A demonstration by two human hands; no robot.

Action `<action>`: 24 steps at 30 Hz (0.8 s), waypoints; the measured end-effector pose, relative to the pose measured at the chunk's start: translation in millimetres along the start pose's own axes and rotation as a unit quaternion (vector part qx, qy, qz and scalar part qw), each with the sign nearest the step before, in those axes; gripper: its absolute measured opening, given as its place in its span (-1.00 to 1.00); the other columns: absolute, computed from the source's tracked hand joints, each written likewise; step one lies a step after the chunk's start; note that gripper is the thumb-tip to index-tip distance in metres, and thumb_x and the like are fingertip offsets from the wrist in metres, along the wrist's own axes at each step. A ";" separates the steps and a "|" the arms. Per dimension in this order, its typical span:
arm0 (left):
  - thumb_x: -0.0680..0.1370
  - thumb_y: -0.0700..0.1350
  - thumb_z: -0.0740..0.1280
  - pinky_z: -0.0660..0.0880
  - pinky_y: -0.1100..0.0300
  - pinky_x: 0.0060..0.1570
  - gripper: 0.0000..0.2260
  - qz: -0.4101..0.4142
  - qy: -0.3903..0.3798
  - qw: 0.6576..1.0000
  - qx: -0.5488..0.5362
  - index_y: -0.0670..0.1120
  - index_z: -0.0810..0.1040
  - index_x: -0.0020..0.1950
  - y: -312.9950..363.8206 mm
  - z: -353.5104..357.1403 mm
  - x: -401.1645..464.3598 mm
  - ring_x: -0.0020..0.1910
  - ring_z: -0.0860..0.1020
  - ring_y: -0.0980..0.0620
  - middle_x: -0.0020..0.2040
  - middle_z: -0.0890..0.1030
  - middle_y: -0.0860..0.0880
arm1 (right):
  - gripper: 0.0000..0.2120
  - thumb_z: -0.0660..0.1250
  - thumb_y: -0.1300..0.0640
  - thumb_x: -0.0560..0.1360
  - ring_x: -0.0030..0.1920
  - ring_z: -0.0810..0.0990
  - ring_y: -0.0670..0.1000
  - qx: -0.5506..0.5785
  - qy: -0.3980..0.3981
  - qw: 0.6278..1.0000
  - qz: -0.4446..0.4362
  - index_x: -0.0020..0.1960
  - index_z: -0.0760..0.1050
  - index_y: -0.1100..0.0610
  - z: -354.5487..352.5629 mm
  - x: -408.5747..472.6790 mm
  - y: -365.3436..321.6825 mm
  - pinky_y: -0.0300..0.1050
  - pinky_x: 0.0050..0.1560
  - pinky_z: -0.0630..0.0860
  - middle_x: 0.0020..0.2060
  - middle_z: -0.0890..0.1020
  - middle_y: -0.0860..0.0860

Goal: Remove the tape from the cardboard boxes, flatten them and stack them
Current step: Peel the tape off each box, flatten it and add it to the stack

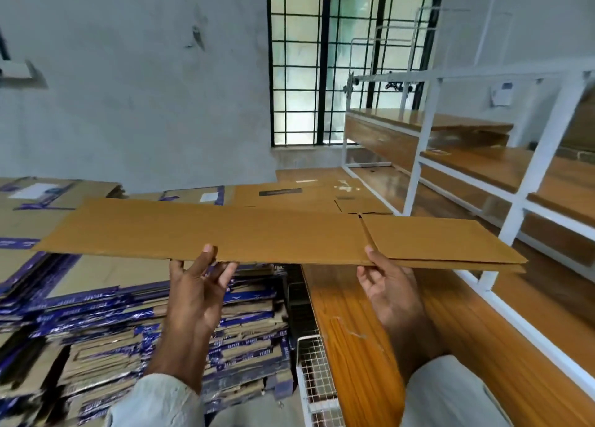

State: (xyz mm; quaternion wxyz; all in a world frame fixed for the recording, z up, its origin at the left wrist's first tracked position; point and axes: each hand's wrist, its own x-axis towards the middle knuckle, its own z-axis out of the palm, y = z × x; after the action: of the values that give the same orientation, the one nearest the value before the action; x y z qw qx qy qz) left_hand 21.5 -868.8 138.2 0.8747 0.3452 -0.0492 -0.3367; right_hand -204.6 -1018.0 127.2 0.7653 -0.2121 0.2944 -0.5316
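Below, the stacked boxes (128,323) lie beside a wire basket (317,378).

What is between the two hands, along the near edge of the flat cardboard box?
In the head view, only the bare near edge of the flattened box runs between the left hand and the right hand; nothing else grips it.

No text can be read. The blue tape (244,297) on the stacked boxes (106,339) carries repeated white print, too blurred to make out. White labels (208,197) and a dark strip (280,192) on the cardboard behind are likewise illegible.
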 end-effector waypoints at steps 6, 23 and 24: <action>0.59 -0.39 0.31 0.52 -0.19 0.28 -0.16 0.005 -0.014 1.000 -0.012 0.09 -0.07 0.68 26.5 9.8 42.7 0.18 0.58 -0.12 0.19 0.52 -0.13 | -0.49 0.52 0.25 0.38 0.17 0.65 0.13 0.018 -0.040 0.999 -0.025 0.31 0.51 0.15 45.7 25.3 6.1 -0.05 -0.09 0.57 0.18 0.68 0.17; 0.60 -0.39 0.31 0.65 -0.09 0.01 -0.33 -0.018 -0.030 0.999 -0.039 0.03 0.11 0.58 -36.6 97.7 384.7 0.03 0.60 -0.06 0.14 0.56 -0.12 | -0.51 0.45 0.36 0.48 0.02 0.65 0.07 0.012 -0.047 0.999 -0.005 0.35 0.41 0.14 156.5 390.0 41.6 -0.17 -0.34 0.58 0.09 0.66 0.11; 0.61 -0.38 0.32 0.67 -0.07 -0.06 -0.44 -0.023 -0.030 0.999 -0.024 0.00 0.22 0.51 -43.6 107.5 412.0 -0.02 0.61 -0.05 0.12 0.56 -0.12 | -0.56 0.44 0.35 0.49 -0.02 0.65 0.06 0.008 -0.043 0.999 -0.003 0.31 0.42 0.15 162.7 419.7 41.9 -0.18 -0.34 0.57 0.04 0.67 0.11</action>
State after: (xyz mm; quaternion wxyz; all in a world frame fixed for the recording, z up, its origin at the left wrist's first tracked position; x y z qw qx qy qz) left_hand 279.7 -1210.1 131.5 0.8729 0.3153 -0.0594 -0.3675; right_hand 44.1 -1395.5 125.9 0.7775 -0.2297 0.2569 -0.5261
